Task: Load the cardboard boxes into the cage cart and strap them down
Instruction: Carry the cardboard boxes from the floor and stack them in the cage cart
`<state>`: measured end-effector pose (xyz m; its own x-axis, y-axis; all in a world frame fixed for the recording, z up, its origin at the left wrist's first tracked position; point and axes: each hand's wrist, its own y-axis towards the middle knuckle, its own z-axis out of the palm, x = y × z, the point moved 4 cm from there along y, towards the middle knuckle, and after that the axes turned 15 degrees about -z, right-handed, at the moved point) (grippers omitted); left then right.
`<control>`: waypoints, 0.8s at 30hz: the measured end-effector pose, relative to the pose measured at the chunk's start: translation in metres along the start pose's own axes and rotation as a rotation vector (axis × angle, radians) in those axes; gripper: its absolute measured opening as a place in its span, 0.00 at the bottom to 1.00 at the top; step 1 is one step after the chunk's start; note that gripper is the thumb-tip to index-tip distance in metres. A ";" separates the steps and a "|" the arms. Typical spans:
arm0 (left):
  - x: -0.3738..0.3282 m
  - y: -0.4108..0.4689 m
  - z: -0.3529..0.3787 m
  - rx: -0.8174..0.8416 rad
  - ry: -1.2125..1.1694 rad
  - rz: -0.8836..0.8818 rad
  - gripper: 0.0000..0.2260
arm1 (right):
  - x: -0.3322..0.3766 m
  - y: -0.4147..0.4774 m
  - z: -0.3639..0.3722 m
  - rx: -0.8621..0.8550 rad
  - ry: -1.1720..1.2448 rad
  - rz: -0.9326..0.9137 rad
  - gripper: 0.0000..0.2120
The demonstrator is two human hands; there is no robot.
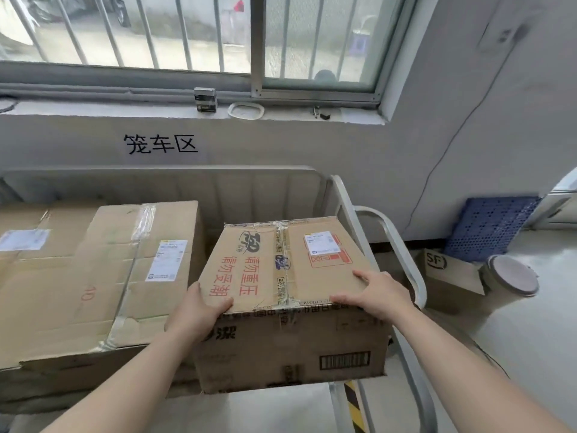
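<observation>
A taped cardboard box [281,270] with red printed characters and a white label sits at the right end of the grey cage cart [340,201], its near side overhanging the cart's front. My left hand [199,310] grips the box's near left corner, thumb on top and fingers down the side. My right hand [377,295] lies on the near right corner of the top with its fingers fairly straight. A larger taped box [140,270] lies in the cart just left of it, and a third box [31,239] sits at the far left. No strap is in view.
Right of the cart, on the floor, stand an SF-marked carton [449,273], a grey lidded bucket [512,276] and a blue perforated panel [493,226] leaning on the wall. A windowsill [93,109] with small items runs above the cart. Yellow-black tape [352,404] marks the floor.
</observation>
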<state>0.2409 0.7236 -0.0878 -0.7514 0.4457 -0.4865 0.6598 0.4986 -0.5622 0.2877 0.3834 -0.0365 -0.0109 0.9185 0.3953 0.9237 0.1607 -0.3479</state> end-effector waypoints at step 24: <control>0.007 0.158 0.094 0.072 0.186 -0.211 0.35 | -0.059 0.143 0.117 0.301 0.187 0.094 0.65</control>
<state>0.3386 0.7353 -0.2432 -0.8535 0.4694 -0.2264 0.4815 0.5442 -0.6870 0.3760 0.3944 -0.2091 0.1645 0.8568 0.4888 0.7628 0.2037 -0.6137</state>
